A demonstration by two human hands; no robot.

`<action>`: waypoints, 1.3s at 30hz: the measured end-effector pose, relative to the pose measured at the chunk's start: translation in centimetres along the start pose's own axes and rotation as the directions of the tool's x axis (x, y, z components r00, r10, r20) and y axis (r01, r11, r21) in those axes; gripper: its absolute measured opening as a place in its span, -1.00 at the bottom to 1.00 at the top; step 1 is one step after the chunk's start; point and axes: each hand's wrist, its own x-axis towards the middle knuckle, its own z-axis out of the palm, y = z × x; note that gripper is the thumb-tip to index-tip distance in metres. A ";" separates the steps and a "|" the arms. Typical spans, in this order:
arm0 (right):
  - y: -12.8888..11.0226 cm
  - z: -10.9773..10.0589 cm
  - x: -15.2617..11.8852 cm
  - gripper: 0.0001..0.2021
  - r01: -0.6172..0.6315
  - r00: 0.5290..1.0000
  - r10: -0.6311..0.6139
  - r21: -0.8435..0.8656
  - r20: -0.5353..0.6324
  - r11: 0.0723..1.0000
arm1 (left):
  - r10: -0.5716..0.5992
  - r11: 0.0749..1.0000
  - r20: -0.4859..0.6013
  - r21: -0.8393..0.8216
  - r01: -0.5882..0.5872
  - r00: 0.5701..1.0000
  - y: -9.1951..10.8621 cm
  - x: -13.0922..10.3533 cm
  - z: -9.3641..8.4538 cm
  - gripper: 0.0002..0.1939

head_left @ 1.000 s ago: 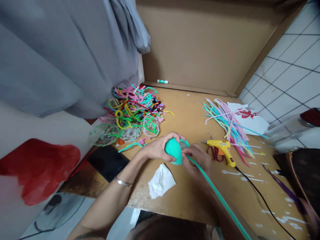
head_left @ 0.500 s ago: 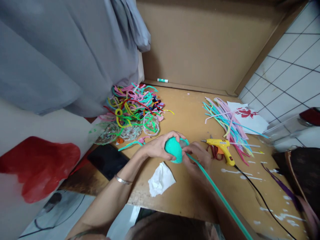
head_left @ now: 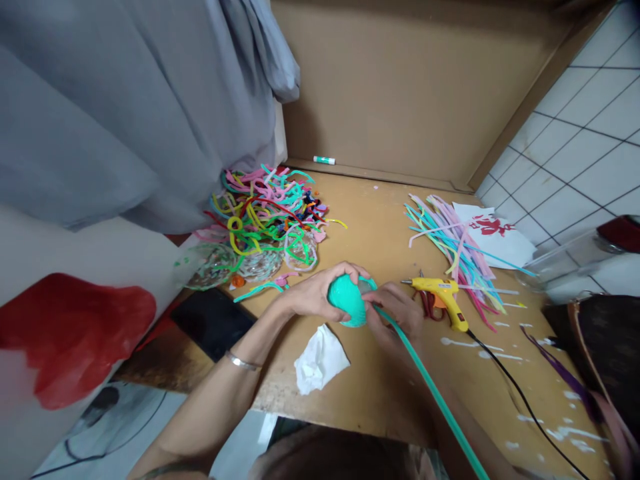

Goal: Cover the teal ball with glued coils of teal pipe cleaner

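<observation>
My left hand (head_left: 323, 293) is wrapped round a small rounded teal cup (head_left: 347, 300), tilted so that its opening faces right. At the cup's rim, my right hand (head_left: 395, 317) pinches a long teal pipe cleaner (head_left: 430, 383), whose free length trails down toward the lower right. The pinched end is hidden by my fingers. A crumpled white tissue (head_left: 321, 360) lies on the table just below the cup. Right of my right hand rests a yellow glue gun (head_left: 443, 297) with its nozzle pointing left.
Tangled colourful pipe cleaners (head_left: 265, 207) heap at the back left by clear plastic dishes (head_left: 260, 265). A dark flat tablet-like object (head_left: 214, 323) lies below them. Straight pipe cleaners (head_left: 453, 240) lie at right near white paper (head_left: 515, 243). A black cord (head_left: 510, 380) crosses the lower right.
Both hands keep their hold on the cup and pipe cleaner. The pipe cleaner's trailing length has swung slightly left; the view has shifted a little.
</observation>
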 end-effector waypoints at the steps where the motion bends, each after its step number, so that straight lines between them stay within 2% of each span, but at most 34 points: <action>1: 0.0 0.0 0.0 -0.89 0.005 1.000 -0.005 -0.009 -0.005 1.000 | -0.004 1.000 -0.001 0.003 0.004 1.000 0.0 0.0 0.0 -0.43; 7: 0.0 0.3 0.0 -0.90 0.027 0.999 -0.029 -0.068 -0.042 0.997 | -0.029 0.999 -0.026 -0.041 0.028 0.999 0.0 0.0 0.2 -0.32; 22: 0.0 0.5 0.0 -0.92 0.060 0.995 -0.067 -0.087 -0.080 0.994 | -0.026 0.999 -0.022 -0.026 0.026 0.999 0.1 0.0 0.2 -0.35; 39: -0.5 0.1 0.1 -0.91 0.055 0.996 -0.065 -0.148 -0.066 0.988 | -0.012 1.000 0.000 0.000 0.012 1.000 0.2 0.0 0.2 -0.41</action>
